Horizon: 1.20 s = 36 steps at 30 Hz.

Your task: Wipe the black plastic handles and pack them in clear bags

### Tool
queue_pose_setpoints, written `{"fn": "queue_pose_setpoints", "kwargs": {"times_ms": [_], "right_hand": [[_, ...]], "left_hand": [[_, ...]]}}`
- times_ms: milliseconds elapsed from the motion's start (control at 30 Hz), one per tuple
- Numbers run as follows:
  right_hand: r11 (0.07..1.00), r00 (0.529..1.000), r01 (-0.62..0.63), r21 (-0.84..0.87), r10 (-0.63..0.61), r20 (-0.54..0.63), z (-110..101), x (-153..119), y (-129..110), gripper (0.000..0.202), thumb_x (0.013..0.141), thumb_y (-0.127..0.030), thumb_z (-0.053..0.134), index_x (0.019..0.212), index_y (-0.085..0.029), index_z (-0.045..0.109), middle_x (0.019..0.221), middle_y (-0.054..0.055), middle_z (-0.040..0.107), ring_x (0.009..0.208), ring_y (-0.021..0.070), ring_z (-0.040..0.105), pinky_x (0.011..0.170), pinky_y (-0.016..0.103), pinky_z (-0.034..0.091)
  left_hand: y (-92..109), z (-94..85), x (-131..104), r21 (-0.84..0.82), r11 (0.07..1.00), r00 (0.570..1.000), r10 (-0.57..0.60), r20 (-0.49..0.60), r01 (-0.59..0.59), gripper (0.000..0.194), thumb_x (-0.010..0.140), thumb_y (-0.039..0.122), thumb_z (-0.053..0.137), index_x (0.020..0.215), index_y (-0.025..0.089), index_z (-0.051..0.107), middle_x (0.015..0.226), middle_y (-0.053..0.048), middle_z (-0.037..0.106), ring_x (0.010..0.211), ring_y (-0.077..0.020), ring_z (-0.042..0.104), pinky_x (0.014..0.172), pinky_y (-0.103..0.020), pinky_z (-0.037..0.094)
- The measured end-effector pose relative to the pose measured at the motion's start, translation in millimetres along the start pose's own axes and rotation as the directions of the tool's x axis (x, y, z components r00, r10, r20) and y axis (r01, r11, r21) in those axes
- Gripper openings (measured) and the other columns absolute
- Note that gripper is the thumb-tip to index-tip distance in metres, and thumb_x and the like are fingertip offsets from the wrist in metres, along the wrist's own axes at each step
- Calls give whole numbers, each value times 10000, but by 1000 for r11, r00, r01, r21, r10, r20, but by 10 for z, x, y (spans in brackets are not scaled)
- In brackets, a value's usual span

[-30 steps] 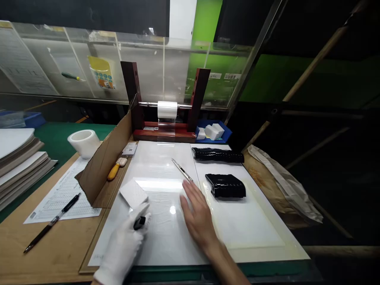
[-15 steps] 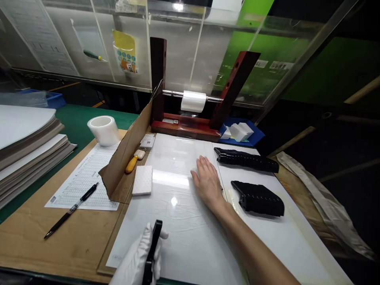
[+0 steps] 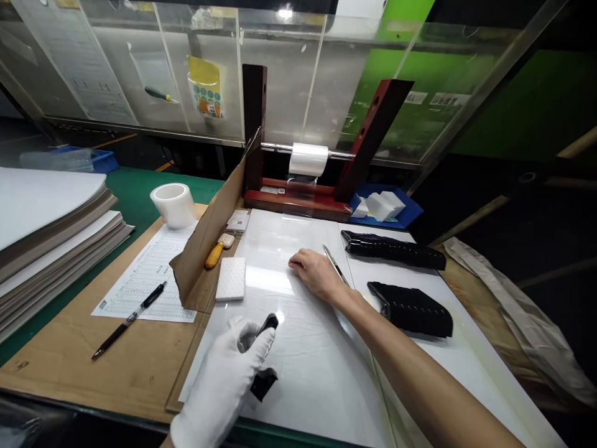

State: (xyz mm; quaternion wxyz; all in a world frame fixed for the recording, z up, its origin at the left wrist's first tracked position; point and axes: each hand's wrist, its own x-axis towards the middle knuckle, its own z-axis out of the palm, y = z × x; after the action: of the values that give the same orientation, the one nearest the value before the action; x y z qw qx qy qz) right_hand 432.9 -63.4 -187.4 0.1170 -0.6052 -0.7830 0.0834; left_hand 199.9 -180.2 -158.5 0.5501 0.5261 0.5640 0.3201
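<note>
My left hand (image 3: pixel 228 367), in a white glove, is closed round a black moulded part (image 3: pixel 265 384) over the near left of the white work sheet (image 3: pixel 317 367). Bare and curled, my right hand (image 3: pixel 314 270) rests fingertips down on the clear film (image 3: pixel 270 246) that covers the sheet; whatever its fingers pinch is hidden. Beside that wrist lies a thin pointed metal tool (image 3: pixel 333 261), its near end out of sight behind the arm. Two more black moulded parts, a long one (image 3: pixel 394 250) and a wider one (image 3: pixel 413 309), lie to the right.
A film roll (image 3: pixel 308 160) hangs on a dark red stand (image 3: pixel 298 200) at the back. To the left are a white foam pad (image 3: pixel 231 279), a yellow-handled tool (image 3: pixel 214 256), an upright cardboard flap (image 3: pixel 212 230), a pen (image 3: pixel 128 320) and a tape roll (image 3: pixel 173 205). A blue bin (image 3: pixel 410 213) stands back right.
My right hand has gone from lying flat to curled, drawing slightly left and uncovering the pointed tool. The left hand has risen and turned with its black part.
</note>
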Motion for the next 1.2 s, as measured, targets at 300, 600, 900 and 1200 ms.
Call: {"fn": "queue_pose_setpoints", "kwargs": {"times_ms": [300, 600, 900, 1200], "right_hand": [[994, 994, -107, 21, 107, -21, -91, 630, 220, 247, 986, -358, 614, 1146, -172, 642, 1191, 77, 648, 1052, 213, 643, 931, 438, 543], [979, 996, -12, 204, -7, 92, -51, -939, -499, 131, 991, -156, 540, 920, -176, 648, 898, 22, 662, 815, 162, 626, 740, 287, 506], [964, 996, 52, 260, -69, 57, 240, -1981, -1209, 139, 939, -74, 527, 885, -199, 558, 878, 23, 625, 762, 173, 586, 650, 267, 439], [721, 992, -125, 681, 75, 103, -396, -1754, -1015, 85, 998, -251, 563, 974, -246, 644, 1085, 3, 652, 1046, 180, 591, 927, 311, 472]], "left_hand": [[-83, -59, -48, 152, 988, 999, 19, -45, -12, 447, 790, 630, 638, 661, 205, 591, 701, 11, 522, 669, -171, 514, 649, -253, 454], [333, 120, 124, 19, 997, 991, 70, 117, -73, 472, 815, 647, 585, 676, 208, 485, 674, 43, 438, 665, -142, 444, 610, -235, 387], [15, 378, 592, 194, 967, 976, 134, 169, -167, 299, 869, 412, 566, 975, 156, 679, 641, 16, 593, 625, -191, 576, 653, -306, 454], [-205, -62, -65, 117, 881, 725, 295, 623, -459, 240, 975, 290, 494, 1033, 223, 717, 1130, -51, 699, 1077, -199, 631, 997, -275, 468]]}}
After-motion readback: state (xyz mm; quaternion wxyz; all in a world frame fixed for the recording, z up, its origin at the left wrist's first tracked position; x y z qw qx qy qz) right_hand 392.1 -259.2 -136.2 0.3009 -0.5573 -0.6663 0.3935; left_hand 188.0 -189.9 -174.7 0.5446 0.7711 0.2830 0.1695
